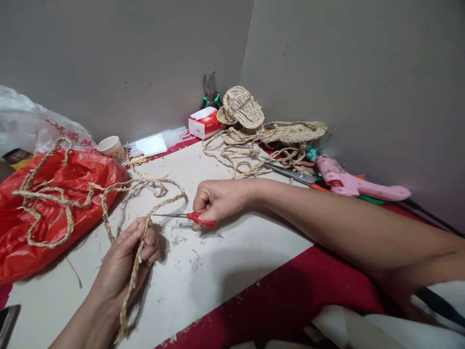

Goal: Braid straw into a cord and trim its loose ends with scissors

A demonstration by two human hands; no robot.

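A braided straw rope (135, 271) runs through my left hand (132, 247), whose fingers are closed around it at the lower left. From there the rope loops up and back to the left, over a red plastic bag (90, 169). My right hand (221, 201) grips small scissors with red handles (205, 220), right of my left hand. The thin blades point left, and their tips are at the rope just above my left fingers. Whether the tips touch the rope is hard to tell.
Behind are a paper cup (111, 147), a tissue box (204, 123), pruning shears (211, 92) and coiled straw rope (242, 107). Larger scissors (290, 173) and a pink glue gun (363, 184) lie beyond my right forearm. A dark phone-like object (7, 324) sits at the lower left.
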